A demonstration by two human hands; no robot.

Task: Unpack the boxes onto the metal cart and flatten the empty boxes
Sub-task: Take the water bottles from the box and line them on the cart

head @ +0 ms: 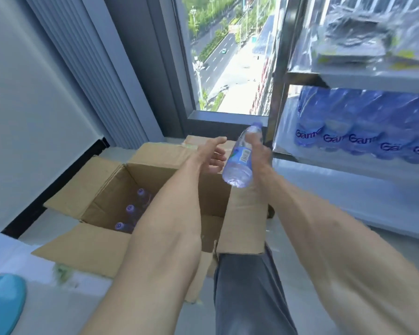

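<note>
Single head-worn wide-angle view, no second view to overlap with. Looks forward and steeply down from standing height. Both bare forearms run up from the near edge to mid-frame. Open brown cardboard box (pixel 155 189) on the floor, centre-left, close below. Grey metal cart shelving (pixel 348 79) fills the right side, near. Tall grey-framed window (pixel 228 56) far centre, street well below. Strong edge distortion.

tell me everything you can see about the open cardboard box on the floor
The cardboard box is plain brown corrugated card, sitting upright on the pale floor below the window, left of the metal cart. Its four top flaps are folded outward. Inside, along its left side, three purple bottle caps show in a row. The person's left forearm crosses over the opening and hides part of the inside.
</note>
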